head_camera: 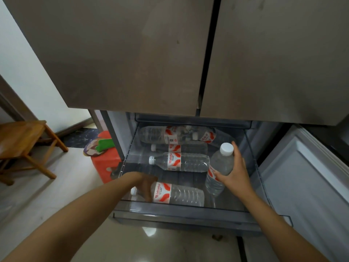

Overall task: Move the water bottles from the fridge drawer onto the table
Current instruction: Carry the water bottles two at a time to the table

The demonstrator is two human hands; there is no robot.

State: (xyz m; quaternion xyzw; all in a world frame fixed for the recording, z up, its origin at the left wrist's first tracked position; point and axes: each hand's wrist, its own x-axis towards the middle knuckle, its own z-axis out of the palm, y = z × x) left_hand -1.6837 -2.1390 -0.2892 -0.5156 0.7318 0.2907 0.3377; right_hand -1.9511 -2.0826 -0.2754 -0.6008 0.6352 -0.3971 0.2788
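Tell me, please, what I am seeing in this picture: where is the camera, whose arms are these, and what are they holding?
There is no machine here. A person works with bare hands, and the single picture comes from a wide-angle camera worn on their head, looking forward and down. That is why both arms reach in from the bottom edge.

Below the closed fridge doors, a clear drawer stands open. The right hand grips a tilted bottle with its white cap up. The fingers of the left hand curl round the neck end of a lying bottle at the drawer's front. Four other bottles lie farther back in the drawer.

A wooden stool, or perhaps a small table, stands on the floor at the left.
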